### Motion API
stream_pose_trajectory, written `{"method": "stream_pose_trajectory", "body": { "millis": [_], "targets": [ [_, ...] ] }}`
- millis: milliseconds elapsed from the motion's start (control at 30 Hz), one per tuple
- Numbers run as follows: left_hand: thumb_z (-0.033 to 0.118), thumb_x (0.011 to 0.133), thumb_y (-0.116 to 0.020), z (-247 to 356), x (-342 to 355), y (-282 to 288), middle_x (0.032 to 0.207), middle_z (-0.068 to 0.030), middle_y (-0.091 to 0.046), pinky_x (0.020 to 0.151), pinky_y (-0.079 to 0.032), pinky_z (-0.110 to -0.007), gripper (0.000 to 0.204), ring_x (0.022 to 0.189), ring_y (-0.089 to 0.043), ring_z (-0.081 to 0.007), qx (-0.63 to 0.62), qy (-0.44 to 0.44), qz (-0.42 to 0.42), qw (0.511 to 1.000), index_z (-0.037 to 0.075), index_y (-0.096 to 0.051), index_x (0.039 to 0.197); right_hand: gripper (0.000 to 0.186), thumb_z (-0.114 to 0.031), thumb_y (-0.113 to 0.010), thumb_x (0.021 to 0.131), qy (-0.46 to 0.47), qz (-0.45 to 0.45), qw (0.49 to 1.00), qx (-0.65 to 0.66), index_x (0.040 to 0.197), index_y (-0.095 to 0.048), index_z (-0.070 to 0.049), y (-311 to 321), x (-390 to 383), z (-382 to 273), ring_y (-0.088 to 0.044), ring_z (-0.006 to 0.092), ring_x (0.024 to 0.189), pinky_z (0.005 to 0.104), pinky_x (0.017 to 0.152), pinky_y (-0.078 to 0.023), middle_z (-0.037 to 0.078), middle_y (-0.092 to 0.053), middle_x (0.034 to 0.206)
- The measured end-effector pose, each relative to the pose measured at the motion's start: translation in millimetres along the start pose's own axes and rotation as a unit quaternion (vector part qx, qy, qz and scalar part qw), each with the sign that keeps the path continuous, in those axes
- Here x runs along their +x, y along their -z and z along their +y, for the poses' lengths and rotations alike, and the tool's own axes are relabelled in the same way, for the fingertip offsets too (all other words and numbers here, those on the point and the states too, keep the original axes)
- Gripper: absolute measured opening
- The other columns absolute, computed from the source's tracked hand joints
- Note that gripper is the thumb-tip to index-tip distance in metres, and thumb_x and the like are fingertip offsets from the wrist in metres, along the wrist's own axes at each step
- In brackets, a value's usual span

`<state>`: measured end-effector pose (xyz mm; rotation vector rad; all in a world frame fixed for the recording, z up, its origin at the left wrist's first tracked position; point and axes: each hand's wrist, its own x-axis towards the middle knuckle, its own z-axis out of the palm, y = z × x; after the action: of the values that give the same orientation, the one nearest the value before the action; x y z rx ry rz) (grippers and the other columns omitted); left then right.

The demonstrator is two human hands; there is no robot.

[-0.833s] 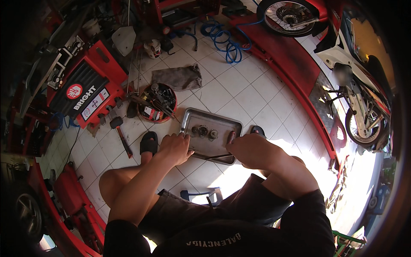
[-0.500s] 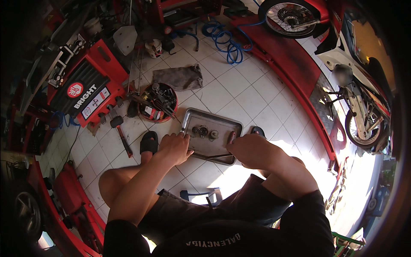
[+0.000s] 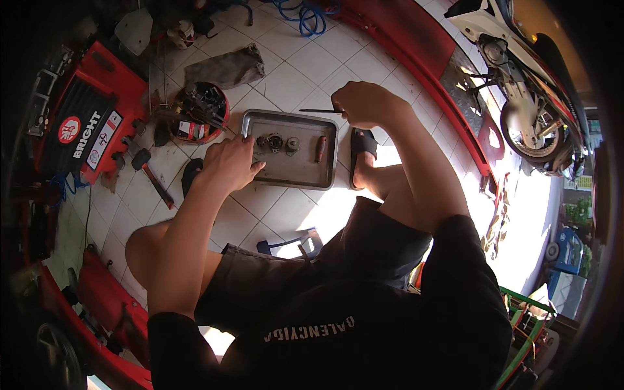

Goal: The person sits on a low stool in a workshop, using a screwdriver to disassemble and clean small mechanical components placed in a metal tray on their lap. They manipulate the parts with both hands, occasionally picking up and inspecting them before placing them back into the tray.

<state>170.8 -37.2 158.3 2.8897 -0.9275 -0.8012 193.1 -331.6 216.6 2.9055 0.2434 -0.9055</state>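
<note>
On the tiled floor before me lies a shallow rectangular metal tray (image 3: 305,179). My left hand (image 3: 227,162) is at its left rim, fingers curled over the edge and thumb sticking out. In the tray are a dark round metal part (image 3: 275,143), a smaller dark part (image 3: 261,141), a paler metal part (image 3: 292,144) and a red cylindrical handle-like piece (image 3: 321,149). My right hand (image 3: 367,105), raised beyond the tray's far right corner, is closed round what looks like a screwdriver (image 3: 318,110). Its thin dark shaft points left; its handle is hidden in my fist.
Left of the tray stands a round red tub (image 3: 224,107) of tools, with a hammer (image 3: 153,177) and a red machine (image 3: 78,123) beyond. A grey rag (image 3: 224,67) lies farther off. A red lift platform (image 3: 416,71) and a motorcycle (image 3: 520,97) are at right.
My right hand has lifted the screwdriver from the tray's near right side to past its far edge. The left hand stays at the rim. The whole view has shifted.
</note>
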Motion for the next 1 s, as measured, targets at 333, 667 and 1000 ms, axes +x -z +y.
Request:
{"method": "stream_pose_trajectory", "body": {
  "millis": [333, 667, 1000],
  "targets": [
    [0.052, 0.095, -0.066, -2.5, -7.8, 18.7, 0.118, -0.0118, -0.071, 0.090, -0.054, -0.044, 0.053, 0.108, -0.071, -0.0270, 0.058, -0.021, 0.094, 0.994, 0.005, -0.065, 0.121, 0.013, -0.009, -0.064, 0.094, 0.017, 0.116, 0.992, 0.054, 0.104, -0.072, -0.006, 24.6, -21.2, -33.0, -0.070, 0.0339, 0.097, 0.0464, 0.082, -0.052, 0.016, -0.072, 0.098],
    [0.052, 0.096, -0.065, 2.8, -38.7, 25.5, 0.114, -0.0111, -0.071, 0.092, -0.055, -0.044, 0.053, 0.109, -0.071, -0.0283, 0.014, -0.048, 0.124, 0.991, 0.005, -0.064, 0.122, 0.029, -0.006, -0.063, 0.088, 0.005, 0.325, 0.945, 0.015, 0.115, -0.072, -0.012, -53.9, -30.7, -11.3, -0.069, 0.0347, 0.099, 0.0468, 0.082, -0.055, 0.011, -0.071, 0.112],
    [0.050, 0.096, -0.067, -3.9, -48.2, 27.2, 0.112, -0.0157, -0.071, 0.091, -0.057, -0.044, 0.055, 0.109, -0.070, -0.0309, 0.027, -0.042, 0.148, 0.988, 0.001, -0.063, 0.119, 0.032, -0.012, -0.057, 0.091, -0.157, 0.295, 0.937, 0.097, 0.119, -0.072, -0.013, -127.1, -24.5, 28.7, -0.068, 0.0373, 0.104, 0.0479, 0.088, -0.055, 0.013, -0.070, 0.117]
  ]
}}
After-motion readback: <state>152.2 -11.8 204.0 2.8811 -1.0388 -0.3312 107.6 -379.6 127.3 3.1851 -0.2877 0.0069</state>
